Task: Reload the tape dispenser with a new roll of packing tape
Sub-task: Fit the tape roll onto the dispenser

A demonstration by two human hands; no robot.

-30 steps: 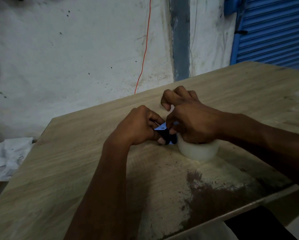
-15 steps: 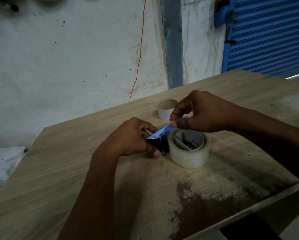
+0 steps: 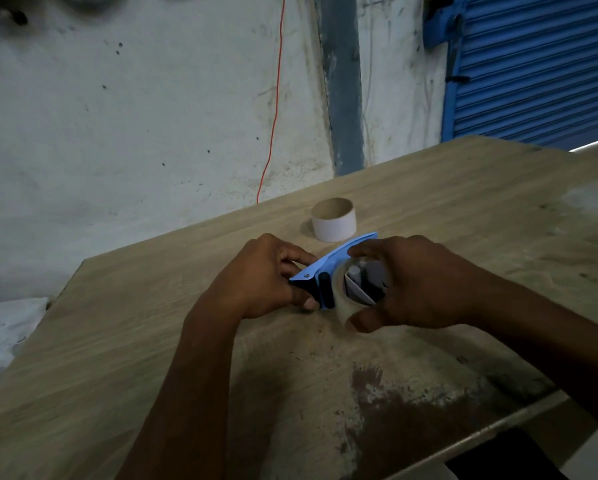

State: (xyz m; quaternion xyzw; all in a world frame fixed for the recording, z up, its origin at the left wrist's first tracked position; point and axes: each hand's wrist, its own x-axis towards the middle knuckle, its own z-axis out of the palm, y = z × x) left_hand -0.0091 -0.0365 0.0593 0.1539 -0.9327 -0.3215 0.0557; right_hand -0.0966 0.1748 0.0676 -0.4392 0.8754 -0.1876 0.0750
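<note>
One wooden table (image 3: 117,341) fills the lower frame, with a dark worn stain (image 3: 387,410) at lower centre-right. Two bare hands meet at frame centre. The left hand (image 3: 256,278) is closed around the narrow end of one blue tape dispenser (image 3: 328,265), fingers curled over the blue plate and thumb beneath the black part. One black roller (image 3: 325,289) stands upright on the dispenser, just beside the roll. The right hand (image 3: 411,282) grips one roll of clear packing tape (image 3: 340,303), fingers arched over its upper rim and thumb pressed against its lower edge; the roll sits on the dispenser, touching the roller side, with grey and black inner parts (image 3: 363,285) showing through its open centre. Whether the roll is fully seated on the hub cannot be told. One bare cardboard core (image 3: 334,220) stands upright on the table just above the hands, apart from both hands and near the blue plate's far tip. One thin red cord (image 3: 273,109) hangs down the stained white wall (image 3: 134,116) at upper centre. One grey vertical strip (image 3: 342,81) runs down the wall to its right. One blue roller shutter (image 3: 540,64) occupies the upper right corner. One white crumpled cloth (image 3: 3,334) lies at the left edge, beyond the table.
</note>
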